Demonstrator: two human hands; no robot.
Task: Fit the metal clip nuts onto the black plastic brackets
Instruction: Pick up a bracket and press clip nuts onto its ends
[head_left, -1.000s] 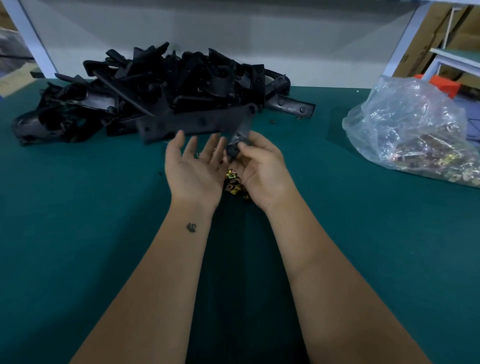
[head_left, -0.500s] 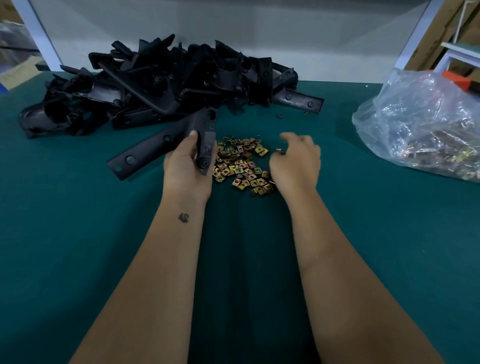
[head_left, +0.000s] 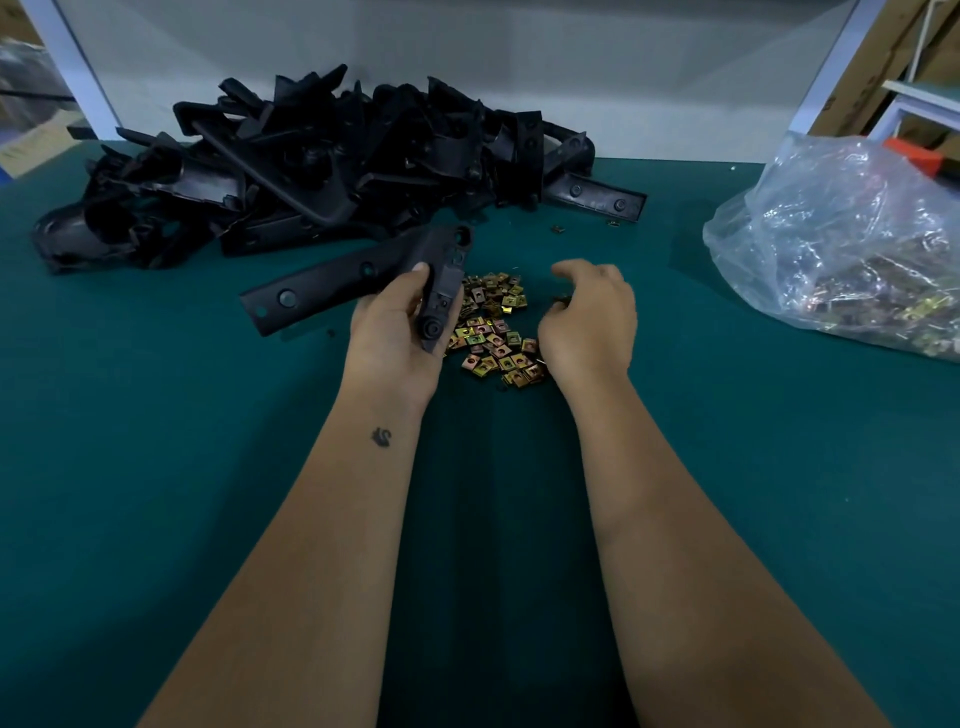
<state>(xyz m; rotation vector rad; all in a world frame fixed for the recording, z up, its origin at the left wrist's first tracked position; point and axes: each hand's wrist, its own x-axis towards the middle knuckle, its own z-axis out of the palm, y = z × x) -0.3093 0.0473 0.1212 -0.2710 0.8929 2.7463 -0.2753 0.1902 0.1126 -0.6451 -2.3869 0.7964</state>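
My left hand (head_left: 392, 338) grips a black L-shaped plastic bracket (head_left: 332, 283) at its corner, with the long arm pointing left just above the table and the short arm lying across my palm. A loose pile of brass-coloured metal clip nuts (head_left: 491, 325) lies on the green table between my hands. At the pile's right edge my right hand (head_left: 592, 322) hovers with curled fingers. Its fingertips pinch a small clip nut (head_left: 563, 298).
A big heap of black brackets (head_left: 322, 171) fills the back left of the green table (head_left: 156, 467). A clear plastic bag of more clip nuts (head_left: 841, 244) sits at the right. Two stray nuts (head_left: 558, 228) lie near the heap. A grey wall stands behind.
The bracket left both hands' shared hold and came down to the left in my left hand. My right hand let go and moved to the right side of the nut pile.
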